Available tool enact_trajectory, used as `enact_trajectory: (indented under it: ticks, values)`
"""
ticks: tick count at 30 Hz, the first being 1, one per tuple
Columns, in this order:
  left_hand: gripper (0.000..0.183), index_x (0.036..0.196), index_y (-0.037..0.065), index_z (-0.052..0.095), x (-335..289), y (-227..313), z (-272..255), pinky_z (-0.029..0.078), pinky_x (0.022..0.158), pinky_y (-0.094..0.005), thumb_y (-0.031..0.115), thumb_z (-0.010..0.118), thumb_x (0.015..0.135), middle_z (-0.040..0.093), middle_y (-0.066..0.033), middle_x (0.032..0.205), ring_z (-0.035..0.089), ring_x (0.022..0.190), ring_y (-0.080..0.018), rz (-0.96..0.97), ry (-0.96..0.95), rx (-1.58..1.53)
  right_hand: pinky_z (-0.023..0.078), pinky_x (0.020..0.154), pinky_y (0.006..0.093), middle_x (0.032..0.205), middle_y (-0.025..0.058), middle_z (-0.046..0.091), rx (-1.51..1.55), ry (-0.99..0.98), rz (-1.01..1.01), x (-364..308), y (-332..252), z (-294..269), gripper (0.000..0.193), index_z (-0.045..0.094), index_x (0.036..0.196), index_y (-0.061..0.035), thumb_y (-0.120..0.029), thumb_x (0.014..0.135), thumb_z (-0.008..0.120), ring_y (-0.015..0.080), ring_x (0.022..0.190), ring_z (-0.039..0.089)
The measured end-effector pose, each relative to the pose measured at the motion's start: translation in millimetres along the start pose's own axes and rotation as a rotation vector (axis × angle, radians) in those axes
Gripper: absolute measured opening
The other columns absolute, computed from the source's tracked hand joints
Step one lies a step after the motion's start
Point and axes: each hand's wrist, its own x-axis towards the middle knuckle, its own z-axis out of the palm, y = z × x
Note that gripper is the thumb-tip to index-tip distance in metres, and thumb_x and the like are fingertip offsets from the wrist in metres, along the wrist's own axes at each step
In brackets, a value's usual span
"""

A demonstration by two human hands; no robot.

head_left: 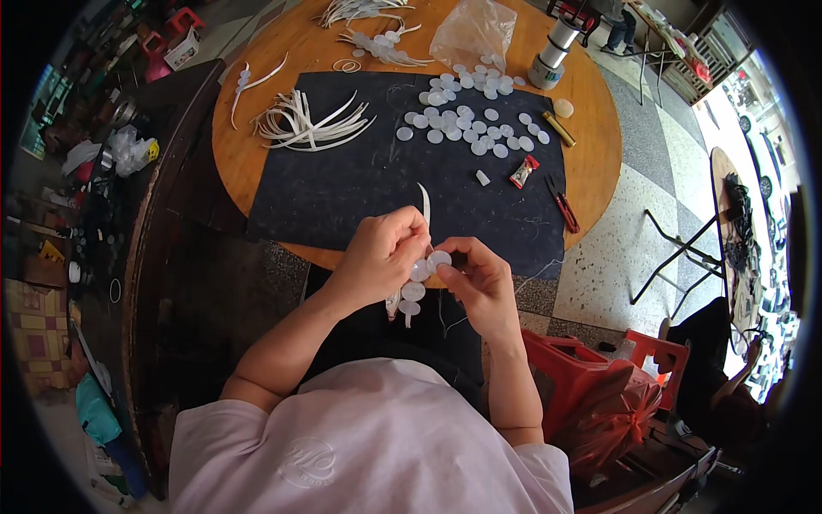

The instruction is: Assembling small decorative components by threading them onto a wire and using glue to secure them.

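White strip point(425, 202) with pale discs point(413, 292) attached: held at the near edge of the table point(595, 128), lower discs hanging over the lap. Left hand point(387, 253): grip closed, fingertips pinched at the strip, exact contact partly hidden. Right hand point(481, 283): grip closed, thumb and finger on the top disc point(439, 258). Beyond, dark mat point(334, 193). Right side: red snips point(565, 207), small red-and-white packet point(524, 172), white block point(483, 177). Farther, scattered loose discs point(478, 134). Far left: strip bundle point(310, 127). Far edge: clear plastic bag point(473, 34), metal canister point(555, 56) to its right.
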Motion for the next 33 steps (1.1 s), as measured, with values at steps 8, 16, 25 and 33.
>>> enact_trajectory:
  ticks: [8,16,25,33]
  values:
    - [0.009,0.077,-0.001,0.052,8,14,-3,0.044,0.054,-0.0196,0.0,0.05,0.085,0.059,-0.0035,0.068,0.055,0.065,-0.0042,0.044,-0.037,0.148,0.029,0.048,0.0151,0.074,-0.0035,0.056,-0.045,-0.034,0.142,11,-2,-3,0.009,0.057,0.093,-0.0023,-0.011,0.088,0.057,-0.0004,0.058,0.042]
    - [0.012,0.088,-0.004,0.063,17,-1,-10,0.047,0.059,-0.0202,0.0,0.053,0.084,0.065,-0.0078,0.075,0.061,0.067,-0.0078,-0.157,-0.109,-0.289,0.035,0.054,0.0178,0.071,-0.0026,0.052,0.021,0.103,0.188,19,0,-8,0.01,0.054,0.087,-0.0023,-0.012,0.091,0.054,0.0016,0.063,0.044]
    - [0.011,0.086,-0.004,0.067,21,0,18,0.049,0.059,-0.021,0.001,0.058,0.081,0.067,-0.0081,0.074,0.062,0.064,-0.0094,0.128,0.13,0.108,0.029,0.048,0.0161,0.068,-0.0041,0.048,0.158,0.267,-0.012,26,4,3,0.009,0.048,0.084,-0.0059,-0.01,0.091,0.052,0.0008,0.057,0.04]
    - [0.008,0.079,-0.003,0.069,37,-2,7,0.047,0.055,-0.0189,0.004,0.064,0.078,0.065,-0.0064,0.064,0.062,0.058,-0.0082,0.026,-0.13,-0.159,0.029,0.045,0.0178,0.063,-0.0066,0.043,-0.042,0.314,0.034,29,-8,-4,0.01,0.05,0.08,-0.0061,-0.008,0.088,0.055,0.0003,0.055,0.037]
